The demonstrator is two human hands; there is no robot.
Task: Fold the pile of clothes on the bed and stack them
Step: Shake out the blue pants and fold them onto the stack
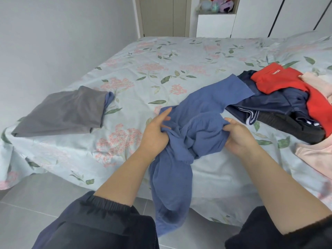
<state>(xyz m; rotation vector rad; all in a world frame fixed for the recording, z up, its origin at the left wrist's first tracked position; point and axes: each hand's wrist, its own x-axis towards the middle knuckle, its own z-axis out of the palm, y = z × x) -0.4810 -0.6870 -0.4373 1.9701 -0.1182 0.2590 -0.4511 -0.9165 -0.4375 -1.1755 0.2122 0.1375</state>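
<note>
1. The left hand (156,134) grips a bunched fold of the blue garment (199,123), with cloth gathered under the palm and the fingers reaching forward along it.
2. The right hand (238,138) has its fingers curled round the garment's right side, pinching a fold against the thumb.
3. The blue garment lies crumpled at the near edge of the bed (161,58), between the two hands. One part stretches far and right toward the pile, and another hangs off the near edge toward the floor (36,196).
4. The pile of clothes (287,108) sits at the right of the bed. In it a red garment (280,83) lies on a navy garment (269,102), with a black one (296,129) nearer and a pink garment (318,155) at the right edge.
5. A folded grey garment (66,112) lies flat at the left of the bed, well apart from the pile. A blue piece (110,97) peeks out from under its far right corner.
6. Dark sleeves (100,221) cover both forearms near the camera.
7. Beyond the bed, plush toys (219,4) sit in a shelf.
</note>
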